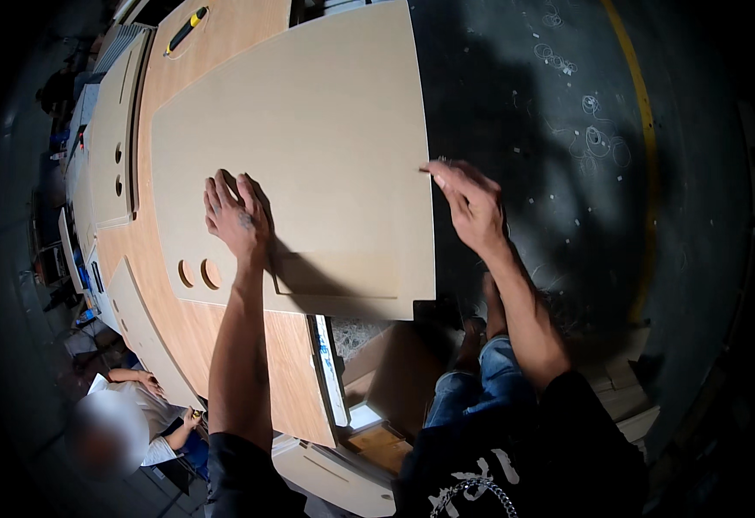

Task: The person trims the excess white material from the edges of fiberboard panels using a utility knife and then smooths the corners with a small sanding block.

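A large tan board [308,129] with a curved far edge lies flat on a wood-grain worktable. Two round holes [211,274] pierce it near its lower left corner, and a shallow recess [338,274] is cut along its near side. My left hand [237,216] rests on the board's face, fingers stretched out, holding nothing. At the board's right edge is my right hand [470,200], thumb and fingers pinched together. A small dark tip shows at its fingertips, too small to name.
A yellow-and-black hand tool [186,32] lies on the worktable [157,82] at the far left. Similar boards [114,129] are stacked left. Another person [157,414] sits lower left, hands at a panel. Curly shavings litter the dark floor [559,173] by a yellow line.
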Motion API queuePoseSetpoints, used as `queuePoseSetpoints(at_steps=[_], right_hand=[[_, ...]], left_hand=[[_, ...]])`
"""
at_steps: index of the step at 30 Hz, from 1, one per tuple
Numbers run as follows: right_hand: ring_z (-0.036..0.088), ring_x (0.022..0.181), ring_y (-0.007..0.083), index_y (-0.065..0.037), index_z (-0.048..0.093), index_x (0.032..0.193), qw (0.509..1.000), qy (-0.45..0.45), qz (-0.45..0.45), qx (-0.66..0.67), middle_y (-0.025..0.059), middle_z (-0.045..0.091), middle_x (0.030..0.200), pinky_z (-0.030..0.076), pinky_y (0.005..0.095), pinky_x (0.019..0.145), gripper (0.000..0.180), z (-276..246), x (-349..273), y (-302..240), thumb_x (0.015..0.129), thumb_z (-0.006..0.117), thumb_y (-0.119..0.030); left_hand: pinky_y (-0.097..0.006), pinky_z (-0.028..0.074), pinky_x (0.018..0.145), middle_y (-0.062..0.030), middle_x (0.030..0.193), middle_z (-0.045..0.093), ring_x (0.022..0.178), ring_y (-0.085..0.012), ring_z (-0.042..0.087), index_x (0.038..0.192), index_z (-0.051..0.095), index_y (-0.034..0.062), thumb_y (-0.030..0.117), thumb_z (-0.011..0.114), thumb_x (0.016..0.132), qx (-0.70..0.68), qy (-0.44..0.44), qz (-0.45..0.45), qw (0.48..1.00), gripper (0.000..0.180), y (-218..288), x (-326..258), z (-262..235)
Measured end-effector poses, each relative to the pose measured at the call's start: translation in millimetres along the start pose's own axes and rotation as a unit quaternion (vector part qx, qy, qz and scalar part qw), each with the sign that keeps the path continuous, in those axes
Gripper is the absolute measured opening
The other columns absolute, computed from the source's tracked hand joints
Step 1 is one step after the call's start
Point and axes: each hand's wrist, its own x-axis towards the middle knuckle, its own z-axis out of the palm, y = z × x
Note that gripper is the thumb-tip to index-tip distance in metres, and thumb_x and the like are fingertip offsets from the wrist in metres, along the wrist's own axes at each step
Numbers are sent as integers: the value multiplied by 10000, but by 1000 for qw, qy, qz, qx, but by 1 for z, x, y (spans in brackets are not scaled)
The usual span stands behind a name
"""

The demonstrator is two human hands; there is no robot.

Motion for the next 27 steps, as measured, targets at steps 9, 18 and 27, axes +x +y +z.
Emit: queuePoseSetpoints(at_steps=[9, 18, 27], right_hand=[[652, 828, 272, -41, 699, 1030, 993, -31, 108, 34, 127, 659, 911, 531, 344, 752, 332, -16, -122, -77, 772, 564, 118], [673, 945, 297, 12, 669, 1028, 986, 37, 153, 49, 159, 691, 991, 537, 364, 816, 243, -32, -132, -81, 831, 562, 108], [666, 913, 270, -40, 622, 1124, 995, 5, -38, -95, 138, 681, 1003, 504, 335, 796, 239, -16, 167, 47, 902, 547, -86]], left_hand=[[-568, 228, 1064, -184, 1442, 391, 1351, -360, 322, 1379, 427, 102, 474, 401, 960, -5, -7, -9, 1000, 562, 4, 3, -1], [-571, 228, 1063, -170, 1442, 395, 1352, -355, 322, 1373, 435, 108, 498, 396, 960, -2, -5, 8, 1000, 569, -7, 0, 7], [-551, 185, 1091, -188, 1467, 369, 1380, -356, 279, 1395, 419, 74, 478, 394, 972, -8, -9, -19, 1000, 586, 2, 2, 2]])
